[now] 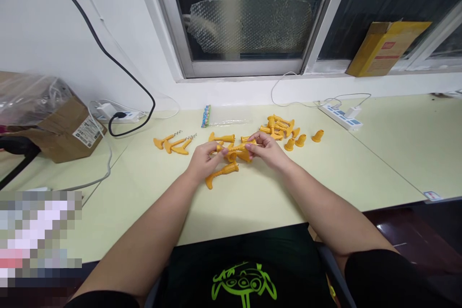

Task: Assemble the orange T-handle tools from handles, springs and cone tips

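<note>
So the left hand (pixel 202 161) has thumb and fingers pinching one end of a yellow corkscrew (pixel 236 147), and the right hand (pixel 270 151) is pinching the other end. It's lying pretty much sideways between the two, just above a few more yellow parts (pixel 245 155); can't really tell how those fit together, since the hands cover some of them. Nearer the person there's a covered corkscrew (pixel 224 172) lying at a slant, T-handle toward the left, and another covered one (pixel 225 138) sits just behind the hands.

Further left, three bare corkscrews (pixel 185 147) are bunched up with their metal spirals showing. Over on the right you've got a yellow pile (pixel 279 127), plus three loose caps (pixel 300 140) beside it. A clear bag (pixel 229 116) lies flat behind everything, near the wall. All that's on a pale surface (pixel 252 202). Out at the edges: a power strip (pixel 341 116) to the right, a cardboard box (pixel 72 130) to the left, and a yellow carton (pixel 388 53) leaning by the window (pixel 249 24).
</note>
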Tool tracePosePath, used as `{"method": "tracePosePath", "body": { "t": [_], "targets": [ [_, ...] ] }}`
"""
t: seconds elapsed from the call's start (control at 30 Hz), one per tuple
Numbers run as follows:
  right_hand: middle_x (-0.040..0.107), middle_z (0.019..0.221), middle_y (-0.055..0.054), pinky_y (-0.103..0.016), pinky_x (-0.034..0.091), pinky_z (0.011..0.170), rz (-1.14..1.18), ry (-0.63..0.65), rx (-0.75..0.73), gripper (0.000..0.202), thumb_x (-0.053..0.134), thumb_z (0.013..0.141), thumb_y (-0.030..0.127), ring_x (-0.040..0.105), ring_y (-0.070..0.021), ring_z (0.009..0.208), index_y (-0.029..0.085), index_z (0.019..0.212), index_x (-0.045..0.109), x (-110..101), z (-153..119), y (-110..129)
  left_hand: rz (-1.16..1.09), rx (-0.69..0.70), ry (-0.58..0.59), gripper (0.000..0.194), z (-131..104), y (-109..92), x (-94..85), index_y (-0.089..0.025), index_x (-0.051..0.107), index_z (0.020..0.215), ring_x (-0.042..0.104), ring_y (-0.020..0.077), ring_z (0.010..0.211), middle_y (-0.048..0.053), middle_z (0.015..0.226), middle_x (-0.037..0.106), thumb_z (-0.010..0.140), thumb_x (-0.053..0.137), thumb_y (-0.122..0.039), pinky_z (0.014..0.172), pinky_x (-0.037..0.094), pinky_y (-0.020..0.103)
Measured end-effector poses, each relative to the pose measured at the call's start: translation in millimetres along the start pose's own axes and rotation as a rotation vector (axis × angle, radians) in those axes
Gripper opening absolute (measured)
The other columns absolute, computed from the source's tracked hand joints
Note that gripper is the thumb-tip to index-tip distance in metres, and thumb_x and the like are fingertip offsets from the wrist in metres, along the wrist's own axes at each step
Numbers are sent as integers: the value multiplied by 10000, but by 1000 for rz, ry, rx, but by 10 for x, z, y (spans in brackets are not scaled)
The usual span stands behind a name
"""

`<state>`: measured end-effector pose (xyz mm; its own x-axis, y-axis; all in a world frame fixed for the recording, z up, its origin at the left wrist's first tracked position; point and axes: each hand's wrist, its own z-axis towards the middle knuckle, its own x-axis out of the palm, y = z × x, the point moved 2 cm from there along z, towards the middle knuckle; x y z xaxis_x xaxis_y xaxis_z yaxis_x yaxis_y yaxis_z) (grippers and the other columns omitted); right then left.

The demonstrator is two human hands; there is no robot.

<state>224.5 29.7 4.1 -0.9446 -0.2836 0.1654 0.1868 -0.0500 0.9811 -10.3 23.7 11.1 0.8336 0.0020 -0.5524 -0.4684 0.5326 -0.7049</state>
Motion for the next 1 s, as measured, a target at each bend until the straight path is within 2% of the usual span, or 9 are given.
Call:
{"method": "tracePosePath", "body": {
  "t": [0.07,0.23,0.43,0.53,0.67,0.73,0.87,0.93,1.0],
  "targets": [
    [654,821,31,-280,562,654,-108,20,-122,408,859,724,486,669,-136,666,251,917,587,17,-18,7,-136,-118,-20,358,0,28,26,-205,700,855,702,244,880,74,898,737,911,644,-554,854,563,395],
    [594,875,-18,-306,512,677,-425,3,-428,273,745,854,462,598,-172,780,245,896,584,14,-48,37,-484,-317,-2,491,16,11,75,-235,538,1081,699,185,723,16,789,716,827,747,-599,699,557,303],
    [591,854,-48,-332,499,692,-673,56,-660,195,650,947,386,588,-203,845,241,831,590,20,-90,118,-644,-480,65,501,9,-55,77,-258,543,1135,477,93,418,-51,577,605,864,679,-656,446,383,197],
    [611,933,-70,-370,532,782,-755,116,-748,149,626,967,322,615,-211,909,242,840,624,42,-114,112,-820,-626,143,424,-4,-56,64,-259,573,1127,361,67,354,-80,511,505,883,681,-589,381,278,164],
    [599,1004,-85,-379,551,846,-862,164,-840,137,578,973,244,621,-220,996,255,858,652,64,-121,79,-989,-815,307,279,-17,-28,1,-222,607,970,231,42,328,-101,487,372,838,745,-426,321,180,152],
    [584,1016,-85,-394,551,880,-889,117,-854,114,574,961,216,614,-224,995,265,989,673,36,-106,86,-1022,-853,260,254,-7,4,-59,-211,586,880,290,40,343,-82,517,421,825,760,-388,320,232,153],
    [559,1041,-90,-430,547,898,-951,-31,-798,389,588,913,197,600,-244,978,253,1296,621,-135,-56,150,-991,-786,-1,297,34,91,-198,-211,529,850,570,76,502,-32,652,596,787,791,-335,465,460,173],
    [557,1035,-92,-449,542,909,-991,-122,-720,409,609,884,216,602,-259,984,237,1292,637,-271,-27,185,-865,-667,-126,331,53,146,-274,-221,520,906,681,123,660,-10,749,670,767,797,-338,616,553,231],
    [569,1023,-94,-451,536,908,-1032,-196,-611,372,633,855,235,610,-263,959,217,1224,678,-419,2,208,-663,-549,-222,361,58,214,-353,-228,518,969,727,172,808,14,829,716,769,787,-362,752,582,305]
  ]
}}
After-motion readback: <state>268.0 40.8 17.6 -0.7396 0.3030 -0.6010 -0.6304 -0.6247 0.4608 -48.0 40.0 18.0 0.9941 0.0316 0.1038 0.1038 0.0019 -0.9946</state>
